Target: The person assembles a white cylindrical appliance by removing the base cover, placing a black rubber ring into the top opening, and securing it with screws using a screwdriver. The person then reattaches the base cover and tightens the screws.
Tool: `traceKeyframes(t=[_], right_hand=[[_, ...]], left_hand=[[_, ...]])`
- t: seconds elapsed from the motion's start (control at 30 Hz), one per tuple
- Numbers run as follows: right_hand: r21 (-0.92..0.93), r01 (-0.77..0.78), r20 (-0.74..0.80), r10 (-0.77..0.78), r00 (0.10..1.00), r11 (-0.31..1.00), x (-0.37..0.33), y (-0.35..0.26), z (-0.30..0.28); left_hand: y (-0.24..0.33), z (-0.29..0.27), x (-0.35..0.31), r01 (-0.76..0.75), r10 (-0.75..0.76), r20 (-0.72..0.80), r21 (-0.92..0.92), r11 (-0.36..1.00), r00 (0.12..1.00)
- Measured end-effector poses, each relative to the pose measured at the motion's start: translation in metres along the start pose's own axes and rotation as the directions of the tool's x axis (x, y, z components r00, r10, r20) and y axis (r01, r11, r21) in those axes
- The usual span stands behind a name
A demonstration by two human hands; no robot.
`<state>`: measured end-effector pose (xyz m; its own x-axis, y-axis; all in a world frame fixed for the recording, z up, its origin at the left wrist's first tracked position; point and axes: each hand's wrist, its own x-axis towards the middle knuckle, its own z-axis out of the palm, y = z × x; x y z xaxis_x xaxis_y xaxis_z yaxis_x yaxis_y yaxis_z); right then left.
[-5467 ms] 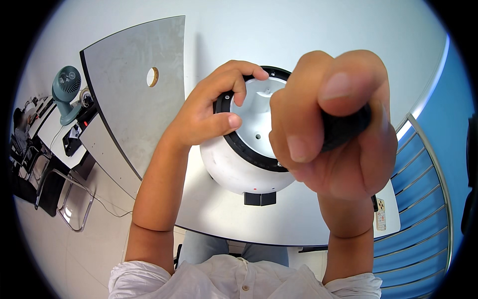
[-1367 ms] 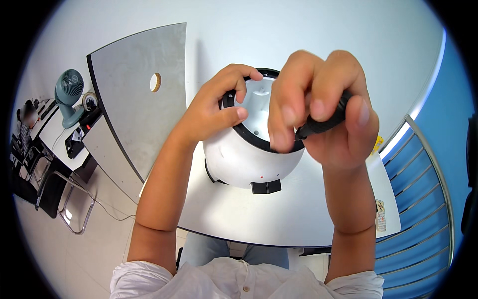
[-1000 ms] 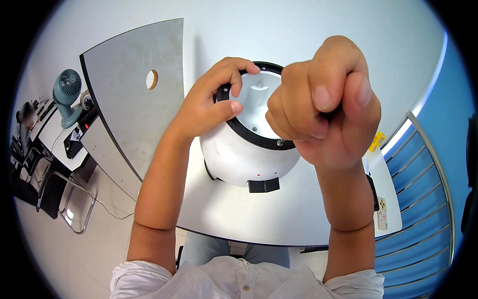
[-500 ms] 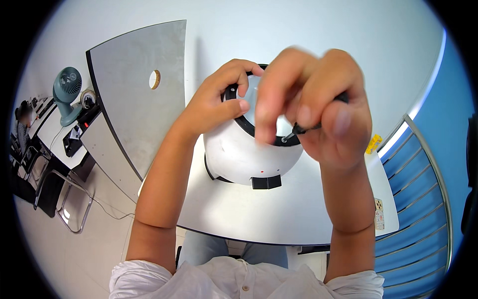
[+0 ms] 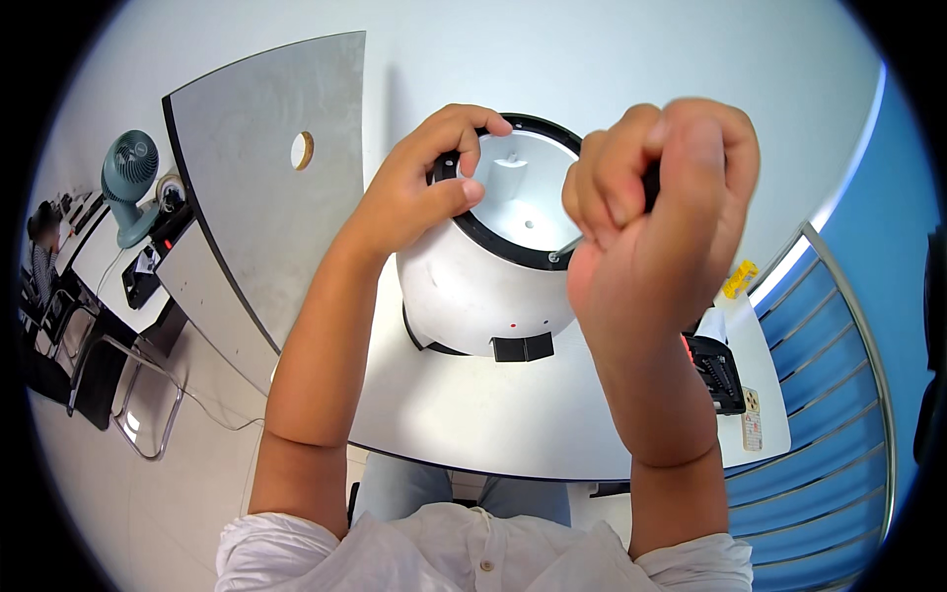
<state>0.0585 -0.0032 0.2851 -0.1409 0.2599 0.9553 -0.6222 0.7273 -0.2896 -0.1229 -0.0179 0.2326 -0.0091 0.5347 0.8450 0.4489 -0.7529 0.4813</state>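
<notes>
On the table point(image 5: 444, 414), white drum point(image 5: 473, 286) looks rigid, fairly heavy, slick-sided; hold by rim point(image 5: 495, 240). Left hand point(image 5: 419, 187) half-curled, gripping rim; right hand point(image 5: 666, 197) closed around screwdriver point(image 5: 567, 247), tip at rim.

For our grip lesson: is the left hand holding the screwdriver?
No, the right hand grips the screwdriver; the left hand rests on the black rim.

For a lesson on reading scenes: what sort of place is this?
Probably an office or workroom: a white table in front, a fan on a second table at left, and a black chair near it.
</notes>
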Motion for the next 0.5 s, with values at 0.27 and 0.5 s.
traceKeyframes(t=[0.27,0.5], right_hand=[[0.316,-0.207,0.512,0.018,0.859,0.926,0.016,0.012,-0.019],[0.441,-0.405,0.694,-0.019,0.719,0.801,0.025,0.012,-0.022]], left_hand=[[0.005,0.005,0.0,-0.005,0.004,-0.013,-0.051,0.999,1.0],[-0.001,0.004,0.0,-0.05,0.051,-0.001,-0.039,0.998,0.999]])
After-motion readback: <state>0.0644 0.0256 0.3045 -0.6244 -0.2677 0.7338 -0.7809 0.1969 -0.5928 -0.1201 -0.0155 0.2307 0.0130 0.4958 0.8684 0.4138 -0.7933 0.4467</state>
